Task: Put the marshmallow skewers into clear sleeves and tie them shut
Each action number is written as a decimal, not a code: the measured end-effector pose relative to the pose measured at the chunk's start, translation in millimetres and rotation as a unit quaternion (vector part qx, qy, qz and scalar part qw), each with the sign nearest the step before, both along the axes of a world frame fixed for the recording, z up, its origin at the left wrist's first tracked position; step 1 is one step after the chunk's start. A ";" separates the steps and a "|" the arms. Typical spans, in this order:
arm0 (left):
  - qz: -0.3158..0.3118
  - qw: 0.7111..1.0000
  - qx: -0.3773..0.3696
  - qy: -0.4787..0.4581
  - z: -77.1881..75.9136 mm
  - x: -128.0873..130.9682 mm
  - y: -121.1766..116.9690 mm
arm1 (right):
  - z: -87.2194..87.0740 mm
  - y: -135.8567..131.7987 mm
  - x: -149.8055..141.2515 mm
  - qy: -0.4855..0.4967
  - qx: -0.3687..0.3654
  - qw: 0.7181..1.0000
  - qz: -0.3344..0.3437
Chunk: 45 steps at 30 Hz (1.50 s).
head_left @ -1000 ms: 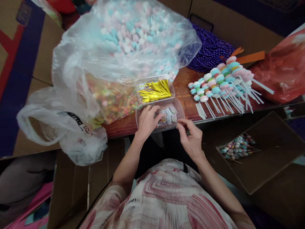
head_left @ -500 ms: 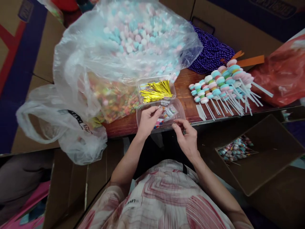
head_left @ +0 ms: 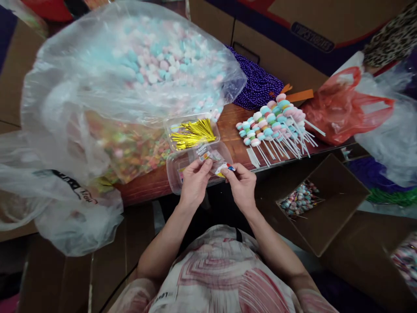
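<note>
My left hand pinches a small clear printed plastic bag between thumb and fingers, over the near edge of a clear plastic tub. Close beside it, my right hand is closed at the bag's right end, where white, yellow, red and blue print shows at the fingertips. Just behind lies a second clear tub with gold twist ties. To the right, marshmallow skewers on white sticks lie in a pile on the dark red table.
A large clear bag of pastel marshmallows fills the back left, with a bag of orange-green candies before it. Purple bead strings and a red plastic bag stand behind the skewers. An open cardboard box holds wrapped skewers.
My left hand has lifted a small bag from the near tub, and my right hand has come in to its other end. The view has swung to the right.
</note>
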<state>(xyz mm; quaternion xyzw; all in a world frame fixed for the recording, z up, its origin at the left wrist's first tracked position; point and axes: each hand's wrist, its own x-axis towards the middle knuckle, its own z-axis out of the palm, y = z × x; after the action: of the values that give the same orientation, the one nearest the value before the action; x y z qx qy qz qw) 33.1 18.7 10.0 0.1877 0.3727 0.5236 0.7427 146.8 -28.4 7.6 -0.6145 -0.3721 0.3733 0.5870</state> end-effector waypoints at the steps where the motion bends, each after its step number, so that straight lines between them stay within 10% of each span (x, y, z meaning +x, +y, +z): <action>1: 0.016 1.000 -0.008 0.000 -0.5 1.5 -0.5 | 1.4 -0.6 0.2 -0.015 0.003 1.000 0.004; 16: 0.117 0.992 0.017 0.031 -8.0 4.3 -5.4 | -4.8 -4.5 14.4 -0.165 0.043 0.983 0.066; 24: 0.054 0.998 -0.002 0.036 -7.4 4.6 6.2 | -4.0 0.4 30.3 -0.170 0.040 0.977 0.125; 28: 0.084 0.996 -0.022 0.016 -8.5 6.4 13.2 | -7.3 8.1 46.0 -0.185 0.044 0.982 0.013; 32: 0.133 0.991 -0.029 0.019 -7.6 7.1 18.4 | -21.0 22.0 78.0 -0.362 0.012 0.923 -0.131; 37: 0.145 0.988 -0.060 0.011 -5.5 5.2 22.0 | -48.6 36.1 112.2 -0.524 -0.064 0.839 -0.135; 45: 0.148 0.985 -0.083 0.000 -7.0 1.5 24.6 | -31.9 15.4 94.0 -0.327 0.064 0.935 -0.122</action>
<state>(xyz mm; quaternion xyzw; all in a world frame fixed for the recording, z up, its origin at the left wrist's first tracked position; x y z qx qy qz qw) 34.7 43.3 3.0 0.0676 0.4385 0.5949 0.6702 240.8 -12.9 -24.3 -0.7040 -0.4890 0.0530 0.5123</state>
